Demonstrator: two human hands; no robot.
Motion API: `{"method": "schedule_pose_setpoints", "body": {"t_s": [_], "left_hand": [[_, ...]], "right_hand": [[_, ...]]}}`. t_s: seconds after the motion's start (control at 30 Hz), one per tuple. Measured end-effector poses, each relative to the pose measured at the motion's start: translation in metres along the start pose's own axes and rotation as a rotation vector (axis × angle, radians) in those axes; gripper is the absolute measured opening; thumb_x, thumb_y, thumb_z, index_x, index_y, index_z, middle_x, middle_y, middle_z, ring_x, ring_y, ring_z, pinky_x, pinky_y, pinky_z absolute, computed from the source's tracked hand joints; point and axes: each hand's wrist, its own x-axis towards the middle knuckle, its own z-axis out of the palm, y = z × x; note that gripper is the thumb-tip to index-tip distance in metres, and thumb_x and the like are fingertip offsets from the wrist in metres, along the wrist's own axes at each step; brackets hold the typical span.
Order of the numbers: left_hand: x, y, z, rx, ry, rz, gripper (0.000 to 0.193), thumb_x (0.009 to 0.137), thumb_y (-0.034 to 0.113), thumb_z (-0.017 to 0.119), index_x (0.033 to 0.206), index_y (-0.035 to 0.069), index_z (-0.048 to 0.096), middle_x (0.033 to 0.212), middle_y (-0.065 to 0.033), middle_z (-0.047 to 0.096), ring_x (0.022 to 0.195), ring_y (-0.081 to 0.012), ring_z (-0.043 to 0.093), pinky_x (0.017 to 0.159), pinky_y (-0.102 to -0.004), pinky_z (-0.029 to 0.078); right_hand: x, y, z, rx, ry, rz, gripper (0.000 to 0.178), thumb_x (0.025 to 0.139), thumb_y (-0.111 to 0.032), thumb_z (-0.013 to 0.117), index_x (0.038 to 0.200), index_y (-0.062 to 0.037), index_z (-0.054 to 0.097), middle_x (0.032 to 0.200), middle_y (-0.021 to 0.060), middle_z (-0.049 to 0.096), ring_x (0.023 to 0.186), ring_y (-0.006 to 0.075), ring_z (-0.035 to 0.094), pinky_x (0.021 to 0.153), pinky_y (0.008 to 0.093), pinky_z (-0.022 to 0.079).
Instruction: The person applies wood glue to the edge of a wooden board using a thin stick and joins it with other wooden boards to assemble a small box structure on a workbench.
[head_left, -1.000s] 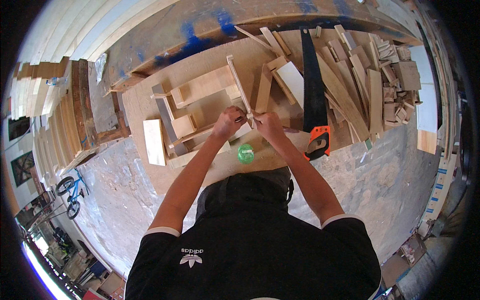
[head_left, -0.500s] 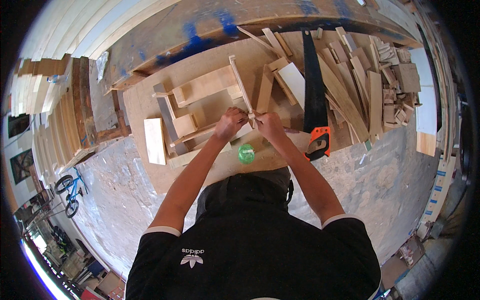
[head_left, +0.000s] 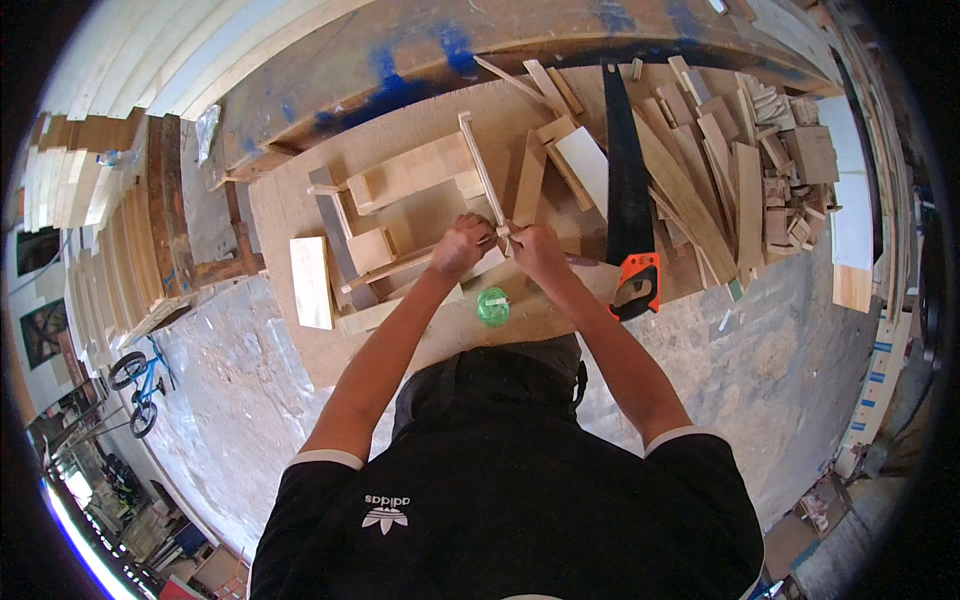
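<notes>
A small wooden frame (head_left: 412, 170) of pale boards and thin strips lies on the plywood board in front of me. My left hand (head_left: 463, 247) is closed at its near right corner, fingertips pinched at the wood. On the other side of that corner my right hand (head_left: 538, 252) is closed too, its fingers against the end of the long thin strip (head_left: 484, 172). Whatever small piece sits between the fingertips is mostly hidden. Just nearer to me stands a round green translucent container (head_left: 492, 307) with a pale label or piece on it.
A handsaw (head_left: 629, 170) with an orange and black handle lies to the right. Beyond it are piled wood offcuts (head_left: 715, 150). A short pale block (head_left: 310, 282) rests at the left of the plywood board (head_left: 285, 190). A blue bicycle (head_left: 145, 385) is on the far left.
Both hands keep their place at the frame's corner, with only a very slight shift of the fingers. Nothing else has visibly moved.
</notes>
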Motion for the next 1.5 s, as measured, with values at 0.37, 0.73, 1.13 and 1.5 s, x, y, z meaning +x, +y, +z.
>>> {"method": "schedule_pose_setpoints", "body": {"t_s": [0.37,0.73,1.13,1.5], "left_hand": [[0.000,0.001,-0.001,0.030,0.007,0.110,0.019,0.071,0.006,0.074,0.086,0.001,0.065,0.086,-0.0125,0.064,0.084,-0.0298,0.062,0.079,-0.0384,0.051],[-0.003,-0.008,0.006,0.038,0.023,0.088,0.021,0.068,0.006,0.075,0.086,0.001,0.065,0.086,-0.0116,0.064,0.084,-0.0286,0.062,0.080,-0.0387,0.050],[0.000,0.005,-0.001,0.209,-0.037,0.014,0.023,0.071,0.016,0.073,0.090,0.006,0.064,0.091,-0.0090,0.063,0.089,-0.0271,0.060,0.087,-0.0398,0.042],[0.000,0.011,-0.002,0.309,-0.074,0.016,0.025,0.072,0.018,0.073,0.092,0.006,0.064,0.091,-0.0066,0.064,0.090,-0.0227,0.060,0.090,-0.0408,0.039]], "right_hand": [[-0.001,0.002,0.001,0.031,0.006,0.013,0.009,0.076,-0.006,0.067,0.070,0.0013,0.066,0.066,0.0224,0.059,0.061,0.0378,0.062,0.056,0.0430,0.049],[-0.001,0.000,-0.002,0.030,0.012,-0.007,0.011,0.076,-0.006,0.067,0.069,0.0021,0.066,0.064,0.0229,0.058,0.060,0.0377,0.062,0.056,0.0422,0.049],[0.001,0.000,-0.003,0.031,0.017,-0.028,0.014,0.077,-0.006,0.067,0.067,0.0036,0.064,0.062,0.0231,0.057,0.057,0.0373,0.061,0.055,0.0424,0.048],[-0.001,0.005,0.001,-0.003,-0.003,-0.018,0.014,0.075,-0.007,0.068,0.066,0.0034,0.064,0.062,0.0235,0.056,0.058,0.0378,0.060,0.054,0.0420,0.048]]}}
